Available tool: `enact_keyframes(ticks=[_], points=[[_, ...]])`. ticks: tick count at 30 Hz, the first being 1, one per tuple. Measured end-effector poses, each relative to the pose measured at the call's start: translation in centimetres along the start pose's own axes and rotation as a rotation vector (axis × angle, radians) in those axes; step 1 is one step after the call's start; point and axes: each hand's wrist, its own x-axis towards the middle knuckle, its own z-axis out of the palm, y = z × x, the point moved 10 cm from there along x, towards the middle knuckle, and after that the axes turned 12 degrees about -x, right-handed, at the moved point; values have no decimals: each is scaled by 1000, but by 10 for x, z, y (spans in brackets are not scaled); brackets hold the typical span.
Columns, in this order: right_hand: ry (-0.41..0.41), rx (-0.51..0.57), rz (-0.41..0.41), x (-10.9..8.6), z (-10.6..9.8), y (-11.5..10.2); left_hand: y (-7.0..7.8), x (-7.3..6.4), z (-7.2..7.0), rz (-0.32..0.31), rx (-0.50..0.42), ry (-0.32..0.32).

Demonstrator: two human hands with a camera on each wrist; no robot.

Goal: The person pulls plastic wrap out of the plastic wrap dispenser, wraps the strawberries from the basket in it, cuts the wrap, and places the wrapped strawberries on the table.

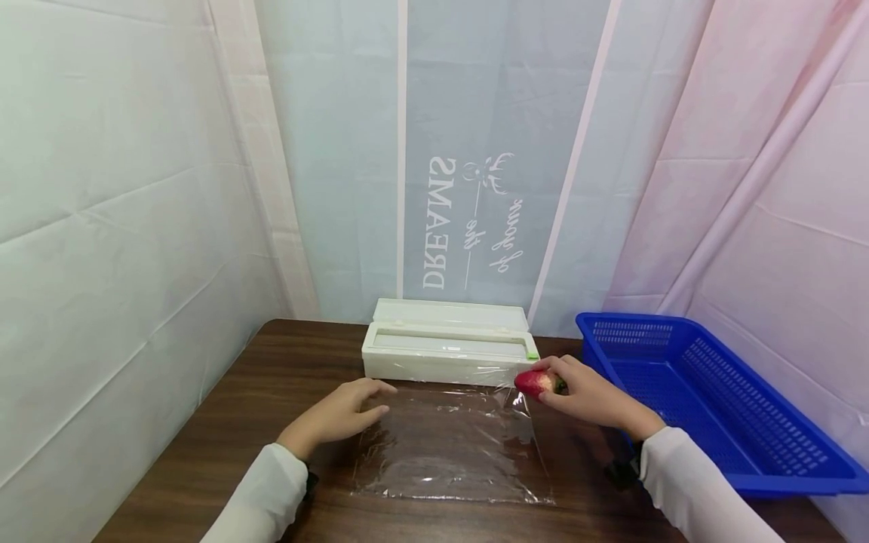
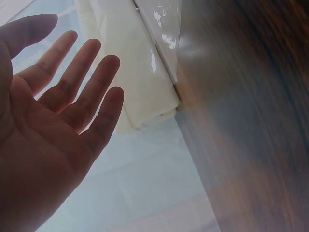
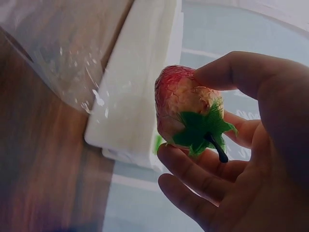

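Observation:
A red strawberry [image 1: 532, 383] with a pale patch and a green leafy cap is pinched between the thumb and fingers of my right hand [image 1: 584, 394]. The right wrist view shows the strawberry [image 3: 186, 108] from its stem end. A sheet of clear plastic wrap [image 1: 455, 452] lies over the dark table, running out from the front of a white wrap dispenser [image 1: 434, 368]. My left hand [image 1: 339, 411] hovers by the wrap's left edge, holding nothing. In the left wrist view the fingers of that hand [image 2: 63, 111] are spread and relaxed.
To the right stands a blue plastic basket [image 1: 679, 392] with slotted walls. The dispenser's lid [image 1: 451, 313] is raised at the back, against a grey-blue printed curtain [image 1: 502, 90]. Wooden table surface [image 1: 231, 422] extends left of the wrap.

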Motion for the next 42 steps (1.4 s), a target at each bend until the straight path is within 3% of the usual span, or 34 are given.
enact_keyframes(ticks=[10,17,36,42], points=[[15,62,-18,3,17,-15,3,6,8,11,-12,4],[-39,165,-41,6,33,-26,11,10,17,59,-16,-7],[-136,357,-158,9,62,-66,27,20,46,91,-60,-85],[-116,349,-198,11,63,-76,28,22,52,82,-74,-100]])
